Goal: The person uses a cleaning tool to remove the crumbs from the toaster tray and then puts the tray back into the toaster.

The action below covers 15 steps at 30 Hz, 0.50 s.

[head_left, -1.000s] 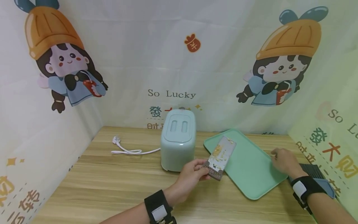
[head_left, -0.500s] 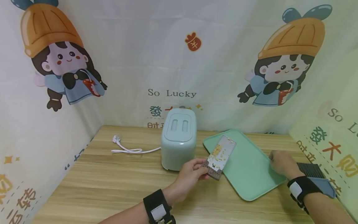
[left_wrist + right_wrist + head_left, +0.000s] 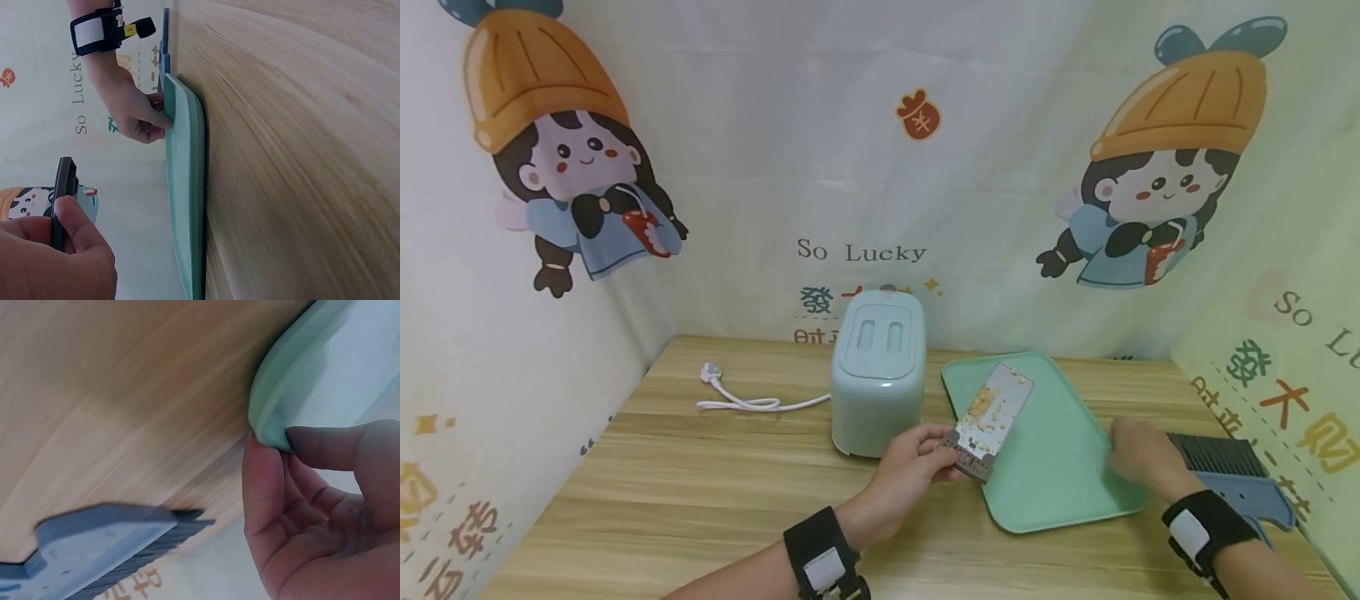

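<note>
1. While the left hand pinches the near end of a slim metal crumb tray between thumb and fingers, the right hand, right of the frame, grips the edge of the green tray; the right wrist view shows its thumb and fingers closed on the rim.

2. The green tray has turned on the tabletop over the last half second: its near corner has swung toward the lower middle of the frame, and its near edge now runs more nearly level across the picture.

3. With that turn the right hand has shifted leftward, so more of the blue brush shows at the lower right, dark bristles pointing up the frame.

4. The crumb tray has kept nearly the same place, just right of the frame's middle. Its far end overlaps the green tray in the head view, while the left wrist view shows it raised above it. Yellow crumbs lie on its upper face.

5. My reading is that the turn brings the green tray's near part closer to the held piece, giving the crumbs a better surface beneath them.

6. The toaster stands upright at centre, its white cord lying to the left; neither appears shifted.
</note>
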Motion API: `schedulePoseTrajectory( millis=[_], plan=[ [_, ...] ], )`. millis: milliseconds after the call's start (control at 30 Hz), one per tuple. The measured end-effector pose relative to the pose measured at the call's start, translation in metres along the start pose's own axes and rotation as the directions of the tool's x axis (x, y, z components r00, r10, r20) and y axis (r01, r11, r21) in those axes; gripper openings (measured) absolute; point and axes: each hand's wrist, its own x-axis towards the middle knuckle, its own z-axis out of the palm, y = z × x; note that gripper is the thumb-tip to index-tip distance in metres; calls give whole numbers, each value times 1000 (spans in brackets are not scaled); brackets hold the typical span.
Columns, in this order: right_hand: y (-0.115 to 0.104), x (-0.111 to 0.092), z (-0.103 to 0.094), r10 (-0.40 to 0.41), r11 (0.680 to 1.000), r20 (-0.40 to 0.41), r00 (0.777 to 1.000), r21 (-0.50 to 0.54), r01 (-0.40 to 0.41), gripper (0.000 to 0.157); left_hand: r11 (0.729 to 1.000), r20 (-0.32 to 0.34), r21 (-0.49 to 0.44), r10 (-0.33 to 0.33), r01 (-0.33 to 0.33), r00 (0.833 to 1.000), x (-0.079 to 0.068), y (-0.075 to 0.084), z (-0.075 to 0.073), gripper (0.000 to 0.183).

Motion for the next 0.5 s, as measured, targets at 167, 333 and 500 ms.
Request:
schedulePoseTrajectory(
  millis=[167,333,500],
  plan=[
    [-13,-8,5,-4,999,21,1000,48,3,8,1000,-4,2,-3,3,1000,2,-3,-1,36],
    [-22,-15,7,-27,997,10,1000,71,26,5,1000,-10,1,-4,4,1000,1,-3,-2,37],
    [-24,-22,11,-55,996,-4,998,67,55,4,1000,-6,1,-9,9,1000,0,0,-3,38]
  ],
)
